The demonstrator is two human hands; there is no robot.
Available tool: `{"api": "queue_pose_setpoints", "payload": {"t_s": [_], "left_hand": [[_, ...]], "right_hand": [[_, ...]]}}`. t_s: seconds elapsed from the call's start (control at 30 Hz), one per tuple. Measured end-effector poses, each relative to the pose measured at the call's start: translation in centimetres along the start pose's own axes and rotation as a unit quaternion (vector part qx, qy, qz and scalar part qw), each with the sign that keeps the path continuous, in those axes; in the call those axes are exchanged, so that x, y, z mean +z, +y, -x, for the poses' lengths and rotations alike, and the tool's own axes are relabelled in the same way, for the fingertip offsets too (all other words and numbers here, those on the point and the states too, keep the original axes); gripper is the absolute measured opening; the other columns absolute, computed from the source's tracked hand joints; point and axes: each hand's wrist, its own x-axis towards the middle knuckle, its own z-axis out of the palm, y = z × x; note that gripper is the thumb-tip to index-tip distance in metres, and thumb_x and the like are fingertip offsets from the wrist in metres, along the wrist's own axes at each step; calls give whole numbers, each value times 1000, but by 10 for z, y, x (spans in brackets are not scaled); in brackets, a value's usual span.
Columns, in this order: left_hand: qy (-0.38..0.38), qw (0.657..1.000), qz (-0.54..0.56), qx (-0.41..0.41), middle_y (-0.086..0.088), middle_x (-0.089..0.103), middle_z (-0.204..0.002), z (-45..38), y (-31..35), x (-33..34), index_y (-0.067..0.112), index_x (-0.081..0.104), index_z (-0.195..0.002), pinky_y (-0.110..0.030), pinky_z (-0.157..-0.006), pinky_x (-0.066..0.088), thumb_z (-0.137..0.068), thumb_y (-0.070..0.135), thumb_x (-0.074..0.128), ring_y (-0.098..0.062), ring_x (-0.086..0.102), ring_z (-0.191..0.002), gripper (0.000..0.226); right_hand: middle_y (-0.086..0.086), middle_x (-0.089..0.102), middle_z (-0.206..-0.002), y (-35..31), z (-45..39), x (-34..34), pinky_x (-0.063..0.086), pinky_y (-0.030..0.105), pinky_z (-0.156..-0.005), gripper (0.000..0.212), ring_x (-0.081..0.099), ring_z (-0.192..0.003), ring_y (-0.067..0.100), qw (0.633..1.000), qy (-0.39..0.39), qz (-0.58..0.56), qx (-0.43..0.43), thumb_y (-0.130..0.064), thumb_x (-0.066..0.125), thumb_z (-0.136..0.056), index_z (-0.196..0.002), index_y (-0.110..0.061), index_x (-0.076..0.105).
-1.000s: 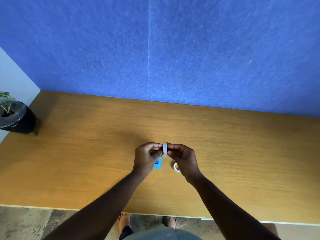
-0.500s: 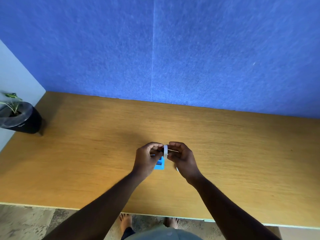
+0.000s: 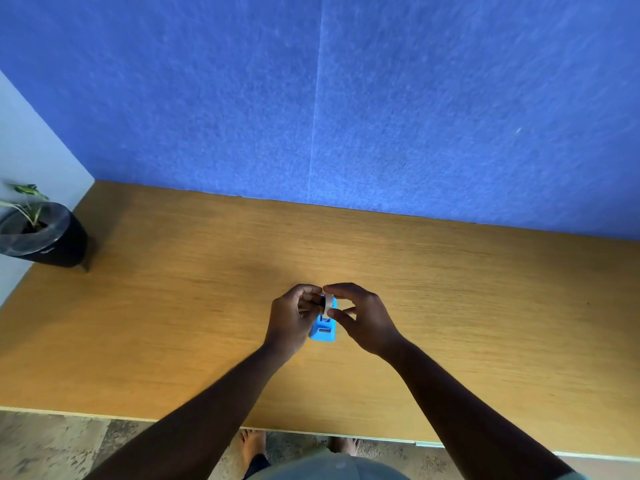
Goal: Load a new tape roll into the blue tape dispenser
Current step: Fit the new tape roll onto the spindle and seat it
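Note:
The small blue tape dispenser [image 3: 324, 331] stands on the wooden table [image 3: 173, 323] near its middle, its front end toward me. A white tape roll [image 3: 328, 304] sits on edge at the dispenser's far end, in or just above its slot. My left hand [image 3: 292, 318] pinches the roll from the left side. My right hand [image 3: 363, 317] holds it from the right, thumb and forefinger around it. The hands hide most of the dispenser's back half.
A black pot with a small green plant [image 3: 41, 233] stands at the table's far left corner. A blue felt wall [image 3: 346, 98] rises behind the table. The table's near edge [image 3: 311, 432] runs just above my bare feet.
Both hands have lowered the roll from above the table down onto the dispenser's far end. The second small roll seen beside my right hand a second ago is out of sight.

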Motion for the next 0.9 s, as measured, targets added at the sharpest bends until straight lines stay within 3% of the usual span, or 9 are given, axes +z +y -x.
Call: {"api": "queue_pose_setpoints", "payload": {"t_s": [0.3,0.57,0.7,0.9], "left_hand": [[-6,1000,-28,5,14,71,-99,-10,-10,-3,15,70,-112,-9,-79,54,-83,1,78,6,68,-95,33],[-16,997,-67,-31,2,72,-116,-24,-24,-4,13,66,-122,-31,-96,58,-89,-1,72,-10,68,-109,37],[-50,992,-100,-62,-1,69,-129,-31,-36,-5,13,62,-131,-30,-104,53,-92,0,68,-14,64,-121,41],[-106,981,-153,-53,5,63,-138,-42,-41,3,24,55,-140,-29,-103,53,-94,8,68,-13,60,-128,50]], "right_hand": [[-1,71,-133,-3,-21,3,61,38,-95,52,65,-121,15,994,-49,95,24,-15,81,-90,-139,-19,65],[-7,65,-143,4,-32,7,43,26,-99,54,52,-136,14,979,-51,193,31,-25,78,-93,-143,-26,60],[-8,65,-143,8,-37,9,43,26,-99,56,52,-136,14,976,-54,206,39,-24,79,-91,-144,-27,60],[-9,66,-142,16,-41,16,44,25,-99,56,53,-135,14,974,-64,207,66,-26,80,-91,-143,-29,60]]}}
